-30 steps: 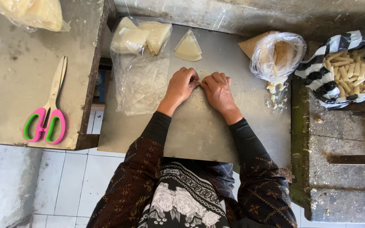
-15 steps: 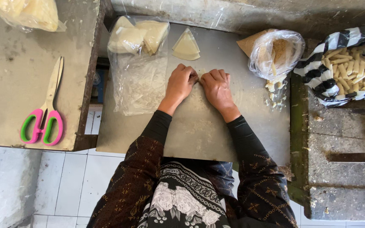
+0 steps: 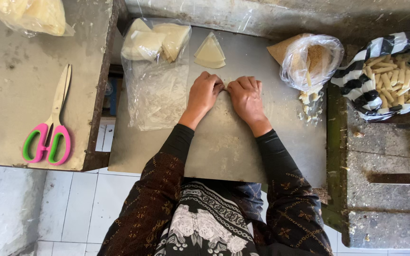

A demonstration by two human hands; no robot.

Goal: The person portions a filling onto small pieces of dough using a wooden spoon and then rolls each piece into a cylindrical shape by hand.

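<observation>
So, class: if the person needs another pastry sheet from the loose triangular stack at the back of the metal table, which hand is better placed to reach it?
Probably the left hand. The triangular stack lies almost directly beyond it, with bare table between. The right hand sits slightly further to the side, nearer the clear bag of crumbs.

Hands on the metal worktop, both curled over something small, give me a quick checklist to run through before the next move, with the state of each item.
1. Both hands on the piece: left hand and right hand meet knuckle to knuckle on the metal worktop. Ok.
2. Piece under the fingers: hidden. Cannot tell.
3. Folded wrapper triangles just beyond the hands. Ok.
4. Plastic bag of wrappers lies left of the left hand. Ok.
5. Crumbs spilled beside the filling bag. Not ok.
6. Finished rolls sit in the striped cloth, apart. Ok.
</observation>
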